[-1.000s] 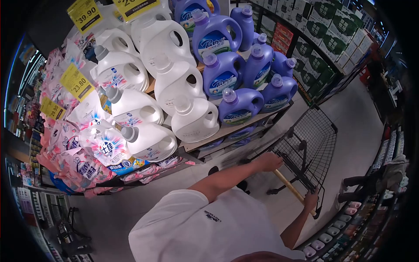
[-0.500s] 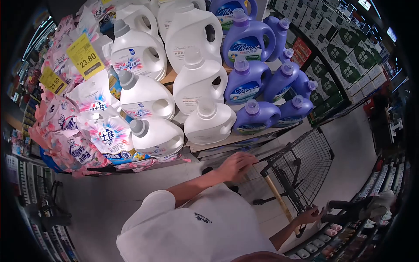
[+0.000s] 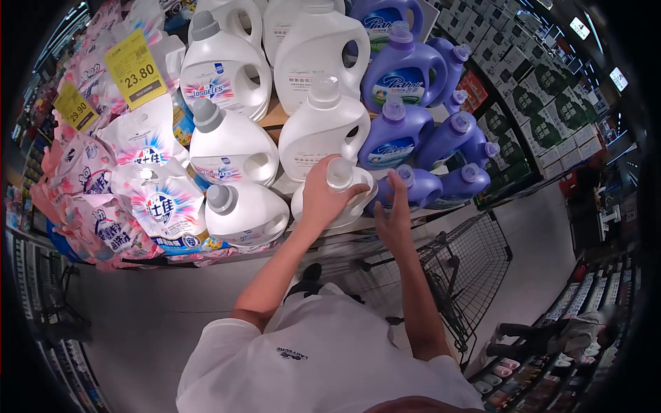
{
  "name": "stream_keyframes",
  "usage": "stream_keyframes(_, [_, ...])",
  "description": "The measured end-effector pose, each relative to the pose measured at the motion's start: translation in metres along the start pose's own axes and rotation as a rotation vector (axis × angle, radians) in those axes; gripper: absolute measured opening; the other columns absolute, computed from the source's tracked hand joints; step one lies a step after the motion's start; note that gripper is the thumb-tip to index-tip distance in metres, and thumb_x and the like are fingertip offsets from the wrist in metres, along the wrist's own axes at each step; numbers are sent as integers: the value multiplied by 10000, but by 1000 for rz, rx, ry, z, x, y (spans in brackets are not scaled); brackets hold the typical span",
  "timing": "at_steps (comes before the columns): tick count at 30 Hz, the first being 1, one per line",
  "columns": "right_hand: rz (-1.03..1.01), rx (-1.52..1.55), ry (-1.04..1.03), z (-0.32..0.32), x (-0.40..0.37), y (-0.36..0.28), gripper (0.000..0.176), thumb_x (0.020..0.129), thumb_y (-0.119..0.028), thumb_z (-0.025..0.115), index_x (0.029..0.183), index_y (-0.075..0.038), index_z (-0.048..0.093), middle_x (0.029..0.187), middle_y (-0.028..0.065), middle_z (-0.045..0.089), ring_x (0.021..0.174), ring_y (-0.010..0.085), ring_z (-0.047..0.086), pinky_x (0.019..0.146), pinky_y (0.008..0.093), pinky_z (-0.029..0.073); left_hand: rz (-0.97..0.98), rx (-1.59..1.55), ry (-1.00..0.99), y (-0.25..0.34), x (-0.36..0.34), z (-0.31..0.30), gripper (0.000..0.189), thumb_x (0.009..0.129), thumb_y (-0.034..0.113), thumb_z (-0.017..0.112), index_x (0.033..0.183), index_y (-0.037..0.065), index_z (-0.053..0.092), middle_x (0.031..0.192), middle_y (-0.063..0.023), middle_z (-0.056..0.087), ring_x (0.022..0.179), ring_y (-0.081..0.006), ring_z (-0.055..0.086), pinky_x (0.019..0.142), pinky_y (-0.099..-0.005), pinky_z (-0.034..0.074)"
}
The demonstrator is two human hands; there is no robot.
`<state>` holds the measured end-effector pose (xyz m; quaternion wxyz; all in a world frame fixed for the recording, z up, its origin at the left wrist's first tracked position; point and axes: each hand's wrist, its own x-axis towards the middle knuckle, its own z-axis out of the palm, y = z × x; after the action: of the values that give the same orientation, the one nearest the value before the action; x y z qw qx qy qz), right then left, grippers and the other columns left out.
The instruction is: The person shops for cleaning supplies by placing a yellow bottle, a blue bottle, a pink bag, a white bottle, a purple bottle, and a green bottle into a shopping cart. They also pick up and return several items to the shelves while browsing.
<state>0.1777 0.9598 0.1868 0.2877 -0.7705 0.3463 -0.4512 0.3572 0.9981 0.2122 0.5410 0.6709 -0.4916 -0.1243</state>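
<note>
My left hand [image 3: 322, 196] is wrapped around the neck of a front-row white detergent bottle [image 3: 348, 217], just below its clear cap [image 3: 339, 172], with the thumb lying across the front. To the right, my right hand [image 3: 395, 219] is raised with fingers apart, beside the white bottle and overlapping a purple detergent bottle [image 3: 425, 187] in this view. Directly behind the gripped bottle stands another white bottle [image 3: 320, 134] with a clear cap. On its left, a white bottle with a grey cap [image 3: 248, 215] leans at the shelf's front.
Pink-and-white detergent bags [image 3: 162, 206] fill the left side, under yellow price tags [image 3: 135, 69]. A wire shopping cart [image 3: 475, 255] stands to my right. Stacked green-and-white cartons [image 3: 544, 103] rise behind it. A person [image 3: 558, 337] is at the lower right.
My right hand has left the cart handle and moved up to the bottles. My left hand has gone forward and taken hold of the front white bottle. The cart appears slightly shifted.
</note>
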Motion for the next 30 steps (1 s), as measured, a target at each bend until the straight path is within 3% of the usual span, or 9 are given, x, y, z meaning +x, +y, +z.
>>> stream_keyframes(2, [71,56,-39,23,8,16,637,850,118,600,1444,-3,406,1382,224,532,1288,383,535,1039,436,456,4,104,6,-2,5,6,584,738,266,889,1200,50,604,1050,-113,690,961,-301,681,866,-400,536])
stream_keyframes(6, [120,-88,-186,33,6,23,653,855,102,608,1452,-42,387,1389,208,538,1328,352,523,1061,391,438,183,113,147,-13,-8,13,477,695,221,883,1091,67,665,977,-107,708,885,-303,691,793,-403,543])
stream_keyframes(8, [302,19,-169,31,3,13,534,834,87,639,1326,-31,469,1268,221,608,1214,367,605,995,397,478,211,72,165,-10,-20,11,470,682,204,876,1080,69,669,981,-102,710,877,-292,692,780,-394,542])
stream_keyframes(11, [321,0,-171,30,-9,22,447,803,88,665,1205,-38,516,1097,218,644,1070,436,633,882,433,504,240,60,144,-7,-35,6,475,659,157,871,1076,59,666,988,-103,716,882,-291,702,782,-385,552])
stream_keyframes(13, [328,57,-154,25,-14,24,354,791,45,711,1101,-29,556,994,188,668,975,394,670,824,400,517,424,5,180,-10,-45,3,469,638,104,865,1057,40,664,1009,-129,718,895,-310,710,807,-399,561])
stream_keyframes(16, [340,148,-303,16,-19,28,309,739,-34,798,955,-16,578,904,161,666,837,285,679,759,341,513,456,-111,187,-13,-53,3,448,604,127,856,1001,28,674,967,-138,732,875,-329,719,788,-416,564])
stream_keyframes(21, [365,206,-381,11,-28,32,289,740,-67,807,915,-16,582,857,149,661,793,260,651,754,334,511,456,-93,123,-12,-61,-2,443,609,128,850,1003,32,673,975,-138,740,902,-330,726,840,-421,557])
stream_keyframes(23, [299,189,-352,13,-31,34,306,738,-81,803,925,-20,569,843,110,659,768,170,608,726,321,494,470,-84,124,-12,-63,-2,442,612,134,852,1004,32,673,971,-136,741,910,-328,728,857,-425,554])
stream_keyframes(30, [297,210,-330,7,-30,22,289,756,-95,793,923,-17,571,845,124,649,761,198,605,733,325,498,488,-49,122,-12,-70,-3,449,641,151,850,1033,36,665,990,-116,743,950,-313,729,890,-455,550])
